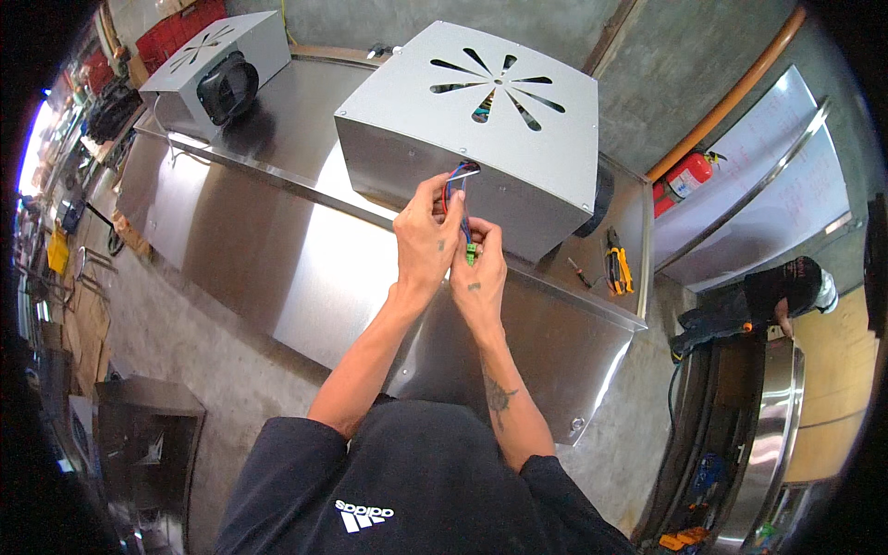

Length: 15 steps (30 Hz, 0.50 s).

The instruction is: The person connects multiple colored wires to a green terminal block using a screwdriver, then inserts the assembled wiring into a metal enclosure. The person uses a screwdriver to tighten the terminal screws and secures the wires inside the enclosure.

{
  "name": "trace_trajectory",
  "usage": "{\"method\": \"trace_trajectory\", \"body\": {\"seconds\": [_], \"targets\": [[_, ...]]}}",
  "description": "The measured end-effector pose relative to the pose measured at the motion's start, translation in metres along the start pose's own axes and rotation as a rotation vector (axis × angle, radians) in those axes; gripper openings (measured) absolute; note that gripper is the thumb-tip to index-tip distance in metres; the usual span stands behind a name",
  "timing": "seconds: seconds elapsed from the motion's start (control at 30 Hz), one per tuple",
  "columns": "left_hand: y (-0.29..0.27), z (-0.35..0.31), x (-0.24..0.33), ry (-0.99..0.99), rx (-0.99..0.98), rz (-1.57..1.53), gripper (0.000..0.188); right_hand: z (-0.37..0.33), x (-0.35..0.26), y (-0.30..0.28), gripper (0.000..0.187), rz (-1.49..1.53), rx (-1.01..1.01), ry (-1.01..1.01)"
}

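A grey metal box with petal-shaped slots in its lid stands on the stainless steel bench. Coloured wires, red, blue and white among them, come out of a hole in its near side. My left hand is closed, with its fingertips pinching these wires just below the hole. Close beside it on the right, my right hand is closed around a small green connector at the lower end of the wires. Fingers hide part of the wires and the connector.
Pliers with yellow-and-black handles and a small screwdriver lie right of the box on the steel bench. A similar grey box stands at the far left. A fire extinguisher hangs by the wall; another person bends over at right.
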<state>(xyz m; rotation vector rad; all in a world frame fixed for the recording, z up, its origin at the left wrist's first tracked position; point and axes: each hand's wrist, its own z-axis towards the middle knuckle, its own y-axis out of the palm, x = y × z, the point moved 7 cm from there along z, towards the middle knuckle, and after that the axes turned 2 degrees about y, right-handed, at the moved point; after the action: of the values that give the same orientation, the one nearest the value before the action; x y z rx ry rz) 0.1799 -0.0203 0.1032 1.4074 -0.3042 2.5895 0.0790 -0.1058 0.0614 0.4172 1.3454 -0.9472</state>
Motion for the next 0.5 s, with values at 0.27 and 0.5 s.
{"method": "trace_trajectory", "body": {"seconds": [0.27, 0.5], "targets": [[0.014, 0.025, -0.011, -0.04, -0.022, -0.031, 0.026, -0.002, 0.011, 0.003, 0.045, -0.005, -0.054, 0.011], [0.01, 0.04, -0.016, -0.204, -0.119, -0.146, 0.026, -0.004, 0.016, 0.01, 0.043, 0.266, -0.046, 0.058]]}}
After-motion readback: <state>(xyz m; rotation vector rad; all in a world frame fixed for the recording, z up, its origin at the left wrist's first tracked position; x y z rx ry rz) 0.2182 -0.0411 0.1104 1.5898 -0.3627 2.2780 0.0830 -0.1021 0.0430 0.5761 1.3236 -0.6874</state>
